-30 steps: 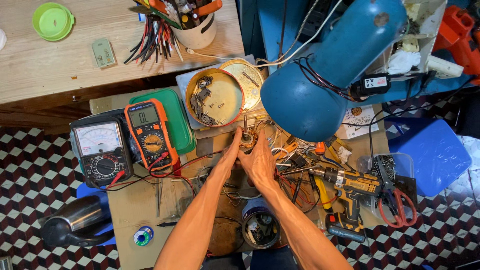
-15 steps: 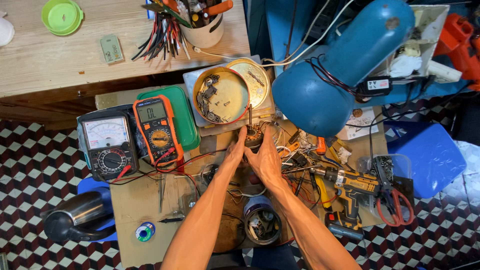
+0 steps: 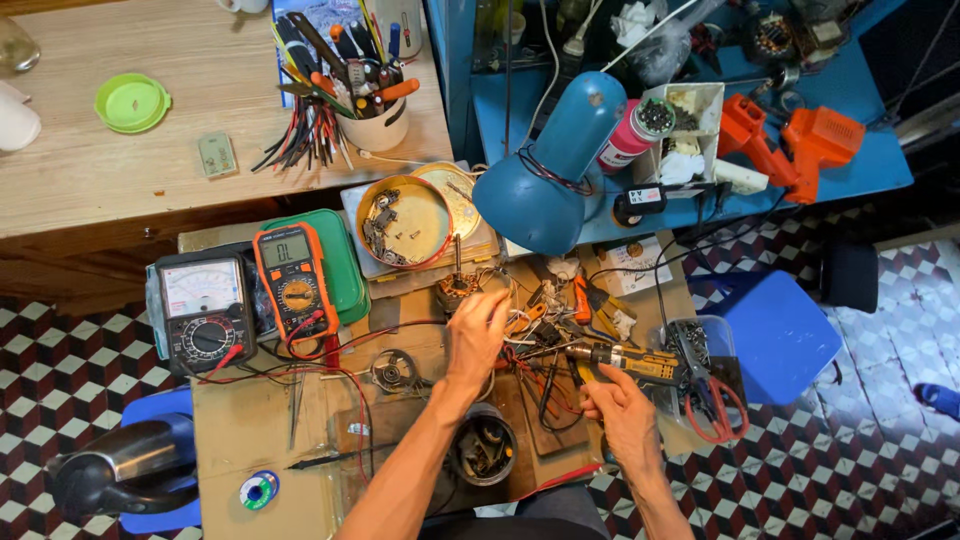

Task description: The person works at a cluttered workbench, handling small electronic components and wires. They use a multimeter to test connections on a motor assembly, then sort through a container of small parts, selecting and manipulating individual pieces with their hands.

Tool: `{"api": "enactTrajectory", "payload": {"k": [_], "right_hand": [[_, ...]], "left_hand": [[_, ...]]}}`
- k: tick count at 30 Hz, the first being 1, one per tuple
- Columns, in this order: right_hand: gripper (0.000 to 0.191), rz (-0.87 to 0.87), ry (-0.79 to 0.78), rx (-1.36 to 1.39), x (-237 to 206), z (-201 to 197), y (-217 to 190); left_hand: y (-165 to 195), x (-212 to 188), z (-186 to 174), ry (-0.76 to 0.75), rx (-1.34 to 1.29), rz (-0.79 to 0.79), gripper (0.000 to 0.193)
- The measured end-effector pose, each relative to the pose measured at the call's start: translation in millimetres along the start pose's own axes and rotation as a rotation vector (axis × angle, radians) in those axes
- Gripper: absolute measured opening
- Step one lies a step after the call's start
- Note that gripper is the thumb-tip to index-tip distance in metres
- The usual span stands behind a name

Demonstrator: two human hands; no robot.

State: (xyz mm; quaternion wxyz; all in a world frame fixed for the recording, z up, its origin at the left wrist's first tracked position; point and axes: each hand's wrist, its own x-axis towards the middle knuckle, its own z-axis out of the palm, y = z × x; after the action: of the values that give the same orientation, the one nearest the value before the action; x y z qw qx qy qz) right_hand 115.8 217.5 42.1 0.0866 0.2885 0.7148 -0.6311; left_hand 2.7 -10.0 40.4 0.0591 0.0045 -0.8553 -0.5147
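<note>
Checkered floor tiles are seen beneath a low cardboard-topped bench (image 3: 240, 420), crowded with repair gear, with a wooden desk (image 3: 120, 190) behind it. One left hand (image 3: 478, 330) is laid with fingers curled loosely over a small motor part (image 3: 455, 290) with an upright shaft, near the bench's middle – whether it is gripped or merely steadied cannot be told. One right hand (image 3: 622, 415) is set just beneath a yellow-and-black cordless drill (image 3: 625, 360), fingers partly open and touching its body, no firm grasp being evident; the drill is lying on its side, well within reach. Two meters are stood side by side at the left so that their faces can be read from above: one black dial meter (image 3: 203, 312) and one orange digital meter (image 3: 293, 283), red leads being trailed from both toward the work. One round tin (image 3: 403, 222) of metal scraps is kept just behind the motor part, its lid (image 3: 448, 197) beside it. One blue desk lamp (image 3: 555, 170) is bent over the bench – judged to be lighting the work. One cup of hand tools (image 3: 375, 120) is kept on the desk, one green lid (image 3: 132, 102) farther left. One pair of red-handled scissors (image 3: 712, 405) is resting at the right edge, one solder reel (image 3: 258, 492) at the front, one can of small parts (image 3: 483, 450) between the forearms.
</note>
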Motion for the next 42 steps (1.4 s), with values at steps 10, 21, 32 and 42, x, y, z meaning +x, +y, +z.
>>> {"api": "enactTrajectory", "payload": {"k": [10, 21, 32, 42], "right_hand": [[0.053, -0.002, -0.198, -0.093, 56.1, -69.6, -20.5], [0.052, -0.269, -0.235, -0.309, 112.9, -114.9, -114.2], [0.098, -1.034, -0.126, -0.805, 269.3, -55.4, -289.8], [0.081, -1.061, -0.006, -0.832, 229.3, -42.8, -267.7]], "left_hand": [[27.6, 82.3, 63.3, 0.151, 0.345, 0.507, 0.03], [56.9, 78.2, 79.7, 0.042, 0.62, 0.514, 0.023], [71.2, -36.2, 154.6, 0.132, -0.651, -0.615, 0.025], [-1.7, -78.2, 120.8, 0.394, -1.04, -0.853, 0.023]]}}
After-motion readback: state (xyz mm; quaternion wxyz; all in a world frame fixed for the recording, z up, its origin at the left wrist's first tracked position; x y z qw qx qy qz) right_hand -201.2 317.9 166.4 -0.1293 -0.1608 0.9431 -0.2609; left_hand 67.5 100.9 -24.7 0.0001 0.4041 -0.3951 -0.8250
